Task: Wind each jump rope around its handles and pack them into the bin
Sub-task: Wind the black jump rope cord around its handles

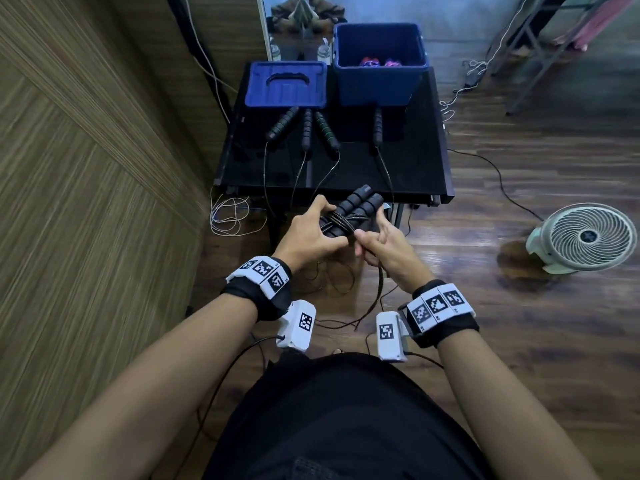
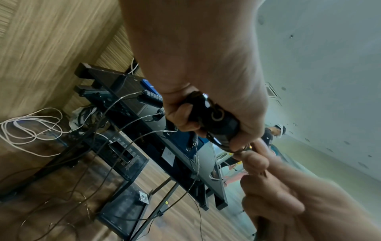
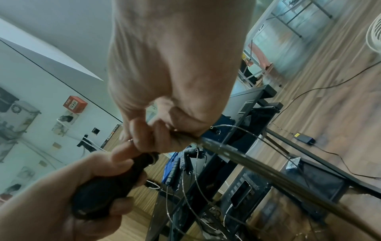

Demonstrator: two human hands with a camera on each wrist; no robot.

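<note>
The left hand [image 1: 313, 237] wraps round a pair of black handles [image 1: 356, 206] laid side by side, its grip closed on their near ends where several turns of cord [image 1: 341, 221] already cross them. Holding both handles as one bundle gives the cord a firm core to wind on, and the thumb seems to lie over the turns, probably to stop them slipping loose. The far ends of the handles stick out beyond the grip, toward the worktop [image 1: 408, 168].

Just beside it, the right hand [image 1: 384, 245] pinches the loose run of cord between thumb and curled fingers, a narrow grip close to the bundle. From there the cord [image 3: 257, 166] trails down below both hands to the floor, so plenty appears left to wind. Pinching close to the handles likely keeps each turn tight.

Ahead of the hands, four more handles [image 1: 306, 128] lie on the worktop with their thin cords hanging over the near edge, not yet wound. Beyond them stands the blue bin [image 1: 379, 77], open, with something reddish and purple inside, too small to identify. Its lid [image 1: 287, 84] lies flat to the left of it. A white fan [image 1: 585, 237] sits on the floor, well off to the right.
</note>
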